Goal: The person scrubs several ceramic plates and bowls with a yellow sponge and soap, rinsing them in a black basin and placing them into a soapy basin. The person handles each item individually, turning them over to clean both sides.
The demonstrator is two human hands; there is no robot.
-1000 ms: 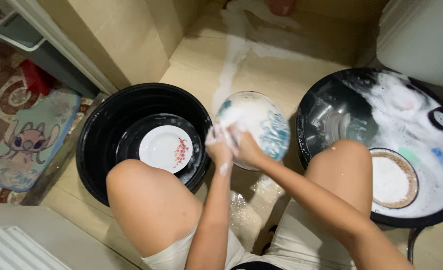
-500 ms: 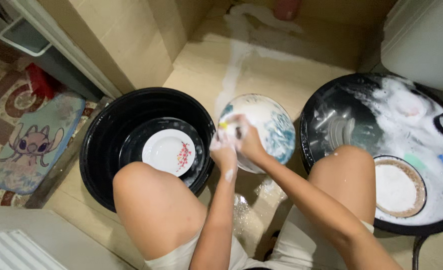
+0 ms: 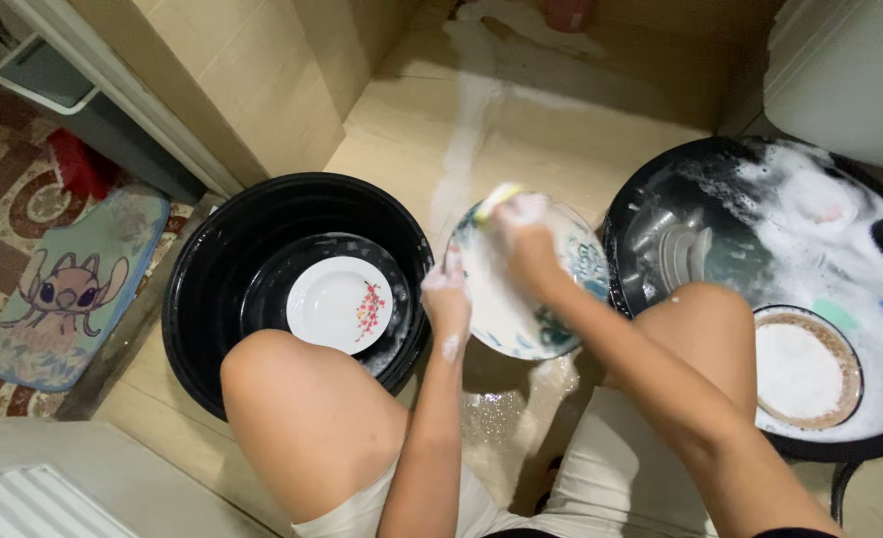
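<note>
So, scrub stage, judged from how things lie:
Landmark: patterned plate (image 3: 521, 299), soapy, held tilted above wet tile floor (image 3: 571, 130), btwn the knees.
L hand (image 3: 447, 295): closed on plate's left rim, steadying it.
R hand (image 3: 523, 231): wrapped round yellow-green sponge (image 3: 496, 197), pressed to plate's upper face.
Left of plate: black basin (image 3: 202, 299) w/ one white floral plate (image 3: 340, 304) inside; looks washed, so prob. done.
Right of plate: black suds tub (image 3: 651, 199), foam-filled; brown-rimmed plate (image 3: 805, 367), metal pieces (image 3: 676, 249) inside, approx. all unwashed.
Progress: early; one item done, one in hand, several left.
</note>
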